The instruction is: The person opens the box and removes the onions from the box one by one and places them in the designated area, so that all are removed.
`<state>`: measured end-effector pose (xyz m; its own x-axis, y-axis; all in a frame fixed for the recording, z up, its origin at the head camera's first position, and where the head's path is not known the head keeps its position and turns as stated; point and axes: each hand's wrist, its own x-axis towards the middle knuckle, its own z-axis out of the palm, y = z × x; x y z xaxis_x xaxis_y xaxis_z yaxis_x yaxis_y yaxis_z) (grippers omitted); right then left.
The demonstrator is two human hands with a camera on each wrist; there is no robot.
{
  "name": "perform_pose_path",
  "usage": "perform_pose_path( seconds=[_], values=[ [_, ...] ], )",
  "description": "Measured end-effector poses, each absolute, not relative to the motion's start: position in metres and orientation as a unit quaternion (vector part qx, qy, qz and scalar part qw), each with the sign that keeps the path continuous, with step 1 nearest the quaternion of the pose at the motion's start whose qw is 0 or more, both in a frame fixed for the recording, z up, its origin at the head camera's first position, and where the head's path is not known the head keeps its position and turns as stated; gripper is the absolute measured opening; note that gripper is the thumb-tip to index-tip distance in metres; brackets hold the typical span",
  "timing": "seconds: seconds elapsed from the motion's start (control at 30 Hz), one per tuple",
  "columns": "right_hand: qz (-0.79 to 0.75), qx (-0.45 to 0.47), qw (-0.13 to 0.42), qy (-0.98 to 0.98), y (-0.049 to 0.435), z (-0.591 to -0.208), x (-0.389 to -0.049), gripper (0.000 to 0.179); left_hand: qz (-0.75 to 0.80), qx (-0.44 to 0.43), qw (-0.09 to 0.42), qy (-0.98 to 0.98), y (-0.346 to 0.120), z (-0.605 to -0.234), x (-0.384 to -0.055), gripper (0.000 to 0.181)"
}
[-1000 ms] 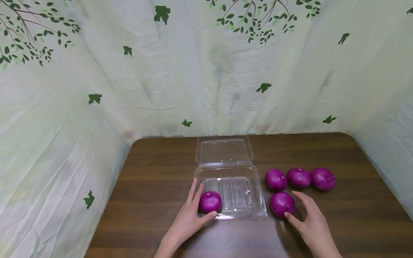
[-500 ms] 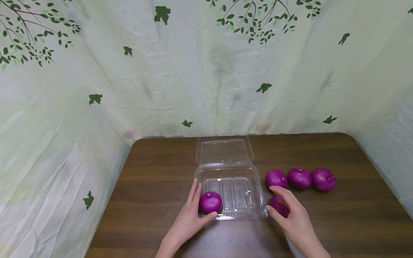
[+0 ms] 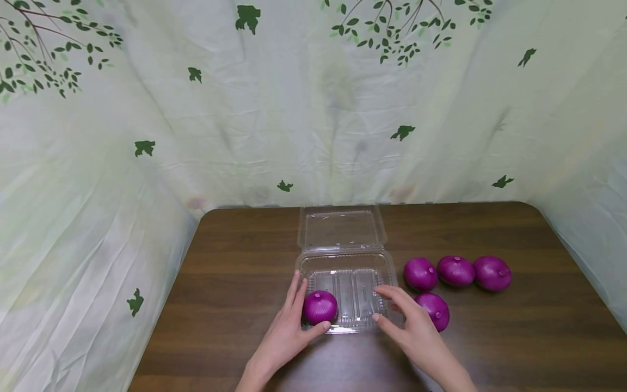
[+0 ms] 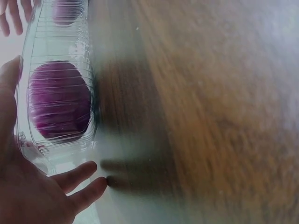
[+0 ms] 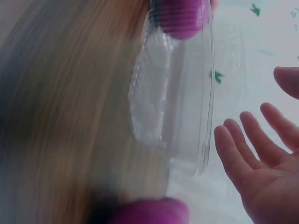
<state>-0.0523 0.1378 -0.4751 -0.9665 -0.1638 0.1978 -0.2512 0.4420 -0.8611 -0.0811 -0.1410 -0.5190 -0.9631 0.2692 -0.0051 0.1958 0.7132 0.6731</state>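
A clear plastic clamshell container (image 3: 362,291) lies opened out on the table, its lid (image 3: 343,228) toward the back. One red onion (image 3: 320,307) sits in its front left corner. My left hand (image 3: 289,329) rests at that corner, fingers along the left side and thumb by the front rim. In the left wrist view, two fingers (image 4: 88,186) point straight toward the table beside the container. My right hand (image 3: 409,326) hovers over the container's right side, fingers apart and holding nothing, as the right wrist view also shows. Behind it, another onion (image 3: 433,311) is partly hidden.
Right of the container, a row of onions holds a left one (image 3: 420,274), a middle one (image 3: 456,271) and a right one (image 3: 492,273). The brown wooden table (image 3: 235,283) meets a pale leaf-printed curtain (image 3: 220,125) at the back and sides.
My right hand has moved left, from around the front onion to over the container's right side, without taking that onion. My left hand stays at the container's left corner.
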Motion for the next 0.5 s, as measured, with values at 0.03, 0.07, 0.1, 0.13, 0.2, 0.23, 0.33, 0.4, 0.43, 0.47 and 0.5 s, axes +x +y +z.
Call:
perform_pose_path(
  seconds=[0.03,0.07,0.1,0.13,0.2,0.23,0.33,0.4,0.43,0.47,0.5],
  values=[
    [0.513,0.123,0.037,-0.849,0.135,-0.475,-0.053,0.049,0.357,0.126,0.051,0.924,-0.141,-0.519,-0.081,0.102],
    [0.515,0.124,0.032,-0.848,0.132,-0.474,-0.053,0.05,0.357,0.127,0.049,0.924,-0.141,-0.519,-0.081,0.102],
    [0.516,0.126,0.027,-0.847,0.129,-0.474,-0.054,0.051,0.357,0.127,0.048,0.924,-0.141,-0.519,-0.081,0.102],
    [0.517,0.127,0.021,-0.846,0.126,-0.474,-0.054,0.052,0.358,0.127,0.048,0.924,-0.141,-0.519,-0.081,0.102],
    [0.519,0.125,0.007,-0.846,0.12,-0.475,-0.055,0.052,0.359,0.127,0.047,0.924,-0.14,-0.519,-0.08,0.102],
    [0.518,0.124,0.001,-0.847,0.118,-0.475,-0.056,0.051,0.358,0.127,0.048,0.924,-0.14,-0.518,-0.08,0.102],
    [0.52,0.118,-0.021,-0.846,0.111,-0.479,-0.059,0.05,0.357,0.125,0.051,0.924,-0.141,-0.518,-0.08,0.101],
    [0.525,0.114,-0.035,-0.843,0.108,-0.482,-0.062,0.049,0.355,0.124,0.053,0.925,-0.141,-0.518,-0.08,0.101],
    [0.525,0.114,-0.042,-0.842,0.106,-0.483,-0.063,0.048,0.355,0.123,0.055,0.925,-0.141,-0.518,-0.08,0.101],
    [0.526,0.114,-0.048,-0.841,0.104,-0.485,-0.065,0.048,0.354,0.123,0.056,0.925,-0.141,-0.518,-0.08,0.101],
    [0.526,0.115,-0.053,-0.841,0.102,-0.486,-0.066,0.047,0.354,0.124,0.057,0.925,-0.141,-0.518,-0.08,0.102]
  ],
)
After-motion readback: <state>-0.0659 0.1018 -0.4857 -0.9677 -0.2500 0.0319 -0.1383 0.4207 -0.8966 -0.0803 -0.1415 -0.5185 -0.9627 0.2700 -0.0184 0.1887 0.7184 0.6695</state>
